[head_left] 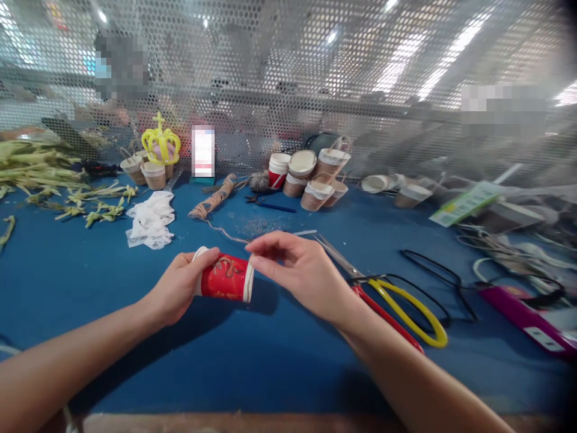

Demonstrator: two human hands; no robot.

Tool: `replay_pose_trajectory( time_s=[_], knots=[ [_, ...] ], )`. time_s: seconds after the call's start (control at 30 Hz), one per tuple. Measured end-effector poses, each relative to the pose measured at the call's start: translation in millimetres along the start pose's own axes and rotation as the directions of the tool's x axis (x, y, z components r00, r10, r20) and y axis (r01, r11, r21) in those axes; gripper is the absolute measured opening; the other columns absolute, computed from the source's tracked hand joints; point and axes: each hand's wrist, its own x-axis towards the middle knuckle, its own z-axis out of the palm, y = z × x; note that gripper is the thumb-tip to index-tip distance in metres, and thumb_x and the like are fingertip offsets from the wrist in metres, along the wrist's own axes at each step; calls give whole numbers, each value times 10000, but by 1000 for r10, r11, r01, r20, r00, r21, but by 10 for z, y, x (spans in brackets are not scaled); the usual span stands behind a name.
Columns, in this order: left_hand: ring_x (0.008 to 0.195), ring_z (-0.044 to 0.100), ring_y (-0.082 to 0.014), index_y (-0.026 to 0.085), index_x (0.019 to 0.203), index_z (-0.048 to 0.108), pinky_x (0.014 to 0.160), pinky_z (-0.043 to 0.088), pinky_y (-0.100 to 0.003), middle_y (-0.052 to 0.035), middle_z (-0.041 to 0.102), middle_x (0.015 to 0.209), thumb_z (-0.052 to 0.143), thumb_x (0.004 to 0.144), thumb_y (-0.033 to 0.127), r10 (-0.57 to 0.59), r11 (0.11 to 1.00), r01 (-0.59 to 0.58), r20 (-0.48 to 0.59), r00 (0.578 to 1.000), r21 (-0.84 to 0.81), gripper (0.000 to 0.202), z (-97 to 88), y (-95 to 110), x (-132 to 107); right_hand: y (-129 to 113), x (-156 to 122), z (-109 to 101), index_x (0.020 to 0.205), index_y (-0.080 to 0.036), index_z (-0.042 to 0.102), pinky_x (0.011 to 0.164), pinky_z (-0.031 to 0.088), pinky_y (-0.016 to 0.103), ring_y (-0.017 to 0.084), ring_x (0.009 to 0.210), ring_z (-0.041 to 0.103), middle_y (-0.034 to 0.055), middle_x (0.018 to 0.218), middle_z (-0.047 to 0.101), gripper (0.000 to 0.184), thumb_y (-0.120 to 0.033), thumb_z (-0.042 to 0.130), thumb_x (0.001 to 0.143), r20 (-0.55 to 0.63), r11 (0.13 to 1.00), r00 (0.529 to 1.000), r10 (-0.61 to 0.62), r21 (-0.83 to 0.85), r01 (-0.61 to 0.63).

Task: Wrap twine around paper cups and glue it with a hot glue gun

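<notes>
Tipped on its side above the blue table, a red paper cup (225, 279) with a gold pattern and white edges is gripped by my left hand (180, 287) at one end. My right hand (304, 267) is closed in a pinch at the cup's other end. Brown twine (225, 233) runs to those fingertips from a wound bundle of twine (215, 197) farther back. Just beyond my right wrist lie large scissors (396, 310) with one red and one yellow handle, partly covered by my forearm.
Behind the hands stand several twine-wrapped cups (315, 195), pliers (270, 204) and a lit phone (202, 151). White cloth (151, 219), a yellow crown (161, 144) and dried husks (36, 165) are left. A purple power strip (518, 316) and cords lie right. Perforated metal mesh (279, 72) closes the back.
</notes>
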Motion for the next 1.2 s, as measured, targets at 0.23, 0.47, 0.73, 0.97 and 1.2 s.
replay_pose_trajectory(
  time_s=[0.23, 0.47, 0.73, 0.97, 1.2],
  knots=[
    [440, 533, -76, 96, 596, 645, 463, 410, -151, -7, 629, 504, 645, 681, 332, -23, 999, 23, 19, 1000, 35, 251, 21, 6, -10, 39, -52, 10, 772, -187, 617, 639, 452, 252, 118, 683, 575, -6, 756, 646, 55, -201, 584, 729, -34, 998, 999, -3, -55, 1],
    [430, 531, -86, 119, 600, 656, 458, 406, -166, 0, 633, 499, 632, 689, 341, -13, 997, 12, 7, 1000, 77, 240, 21, 9, -13, 139, -41, 14, 780, -187, 614, 658, 471, 253, 118, 700, 585, -4, 756, 637, 61, -204, 585, 729, -41, 998, 999, 26, -57, -28],
    [436, 541, -97, 129, 602, 662, 472, 423, -179, -4, 644, 511, 631, 683, 358, -22, 995, 21, 5, 1000, 97, 245, 3, -13, -12, 151, -53, 20, 767, -185, 611, 640, 454, 250, 119, 694, 578, 0, 757, 634, 53, -186, 564, 745, -53, 987, 998, -23, -161, 14],
    [454, 559, -101, 134, 606, 667, 475, 429, -177, -1, 652, 516, 639, 685, 338, 5, 997, -4, -12, 1000, 76, 220, -14, -29, -9, 157, -66, 22, 754, -199, 610, 674, 436, 265, 123, 708, 565, 5, 758, 628, 84, -145, 545, 755, -67, 940, 986, -155, -316, 126],
    [471, 572, -101, 136, 620, 678, 492, 438, -175, -12, 666, 541, 636, 690, 340, 26, 996, -26, 10, 1000, 87, 220, -24, -32, -12, 148, -87, 26, 755, -205, 601, 667, 446, 281, 126, 687, 564, 7, 748, 626, 63, -178, 544, 759, -105, 950, 977, -184, -276, 149]
  ],
)
